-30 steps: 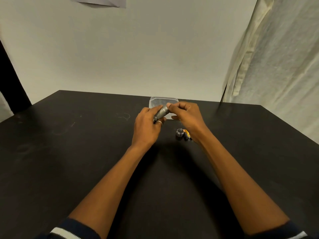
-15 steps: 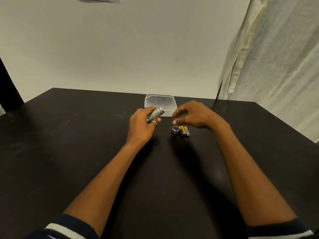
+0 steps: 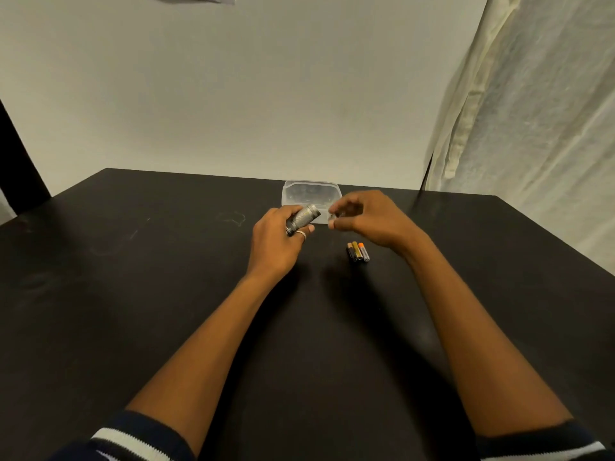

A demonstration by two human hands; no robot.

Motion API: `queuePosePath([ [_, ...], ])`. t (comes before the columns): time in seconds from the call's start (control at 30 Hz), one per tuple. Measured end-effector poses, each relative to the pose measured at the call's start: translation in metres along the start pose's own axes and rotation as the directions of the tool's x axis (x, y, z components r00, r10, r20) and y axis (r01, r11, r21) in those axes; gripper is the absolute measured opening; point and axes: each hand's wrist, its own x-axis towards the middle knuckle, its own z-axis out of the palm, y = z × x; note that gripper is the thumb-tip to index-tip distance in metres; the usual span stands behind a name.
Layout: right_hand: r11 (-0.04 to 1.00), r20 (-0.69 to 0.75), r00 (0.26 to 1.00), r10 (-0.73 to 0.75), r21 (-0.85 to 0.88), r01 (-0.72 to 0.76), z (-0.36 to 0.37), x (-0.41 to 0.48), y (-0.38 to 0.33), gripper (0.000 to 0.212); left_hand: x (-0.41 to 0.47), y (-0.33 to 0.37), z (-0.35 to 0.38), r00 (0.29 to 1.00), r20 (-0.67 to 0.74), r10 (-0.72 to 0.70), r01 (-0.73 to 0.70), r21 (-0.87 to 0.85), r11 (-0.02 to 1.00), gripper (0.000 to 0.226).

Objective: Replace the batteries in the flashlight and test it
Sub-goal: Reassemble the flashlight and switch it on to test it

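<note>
My left hand grips the grey metal flashlight body, tilted with its open end pointing up and to the right. Just right of that end, my right hand pinches a small dark end cap between thumb and fingertips; most of the cap is hidden by the fingers. A small gap separates the cap from the flashlight. Three small batteries lie side by side on the black table, below my right hand.
A clear plastic container stands at the table's far edge, right behind my hands. A pale wall rises behind the table and a light curtain hangs at the right.
My right hand dropped to the table beside the batteries, took the end cap, and lifted it up next to the flashlight's open end. The left hand kept holding the flashlight.
</note>
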Motion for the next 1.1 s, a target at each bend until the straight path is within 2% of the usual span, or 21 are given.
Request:
queuePosePath([
  [0.1, 0.944, -0.137, 0.989, 0.054, 0.331, -0.006, 0.001, 0.000, -0.004, 0.023, 0.000, 0.001, 0.000, 1.000, 0.010, 0.020, -0.020, -0.005, 1.000, 0.038],
  [0.2, 0.767, -0.118, 0.979, 0.167, 0.639, -0.054, 0.007, -0.001, -0.011, 0.029, -0.001, 0.002, 0.000, 0.999, 0.018, 0.040, -0.040, -0.008, 0.999, 0.039],
  [0.27, 0.680, -0.093, 0.973, 0.213, 0.729, -0.079, 0.011, -0.001, -0.013, 0.039, -0.002, 0.002, 0.000, 0.999, 0.020, 0.049, -0.049, -0.011, 0.999, 0.039],
  [0.37, 0.662, -0.090, 0.967, 0.238, 0.744, -0.094, 0.015, 0.000, -0.014, 0.045, -0.001, 0.002, 0.000, 0.999, 0.020, 0.049, -0.049, -0.013, 0.999, 0.040],
  [0.47, 0.651, -0.083, 0.968, 0.237, 0.753, -0.094, 0.014, 0.000, -0.012, 0.036, -0.001, 0.002, 0.000, 1.000, 0.008, -0.001, 0.002, -0.069, 0.998, 0.040],
  [0.67, 0.552, -0.035, 0.973, 0.227, 0.828, -0.099, 0.007, -0.001, -0.004, 0.029, 0.000, 0.003, -0.002, 0.994, -0.008, -0.112, 0.107, -0.218, 0.970, 0.036],
  [0.87, 0.451, 0.068, 0.983, 0.172, 0.881, -0.140, -0.002, -0.003, 0.002, 0.030, 0.001, 0.006, -0.009, 0.994, 0.024, -0.107, 0.109, -0.324, 0.940, 0.039],
  [0.93, 0.477, 0.075, 0.988, 0.131, 0.869, -0.130, -0.003, -0.004, 0.001, 0.035, 0.001, 0.006, -0.009, 0.995, 0.025, -0.096, 0.099, -0.328, 0.940, 0.039],
  [1.03, 0.631, 0.037, 0.994, 0.099, 0.770, -0.091, -0.002, -0.003, 0.001, 0.042, 0.000, 0.006, -0.009, 0.997, 0.005, -0.078, 0.076, -0.306, 0.949, 0.038],
  [1.1, 0.722, 0.025, 0.997, 0.075, 0.688, -0.072, -0.001, -0.002, 0.003, 0.035, 0.000, 0.006, -0.009, 0.998, -0.010, -0.069, 0.063, -0.285, 0.957, 0.037],
])
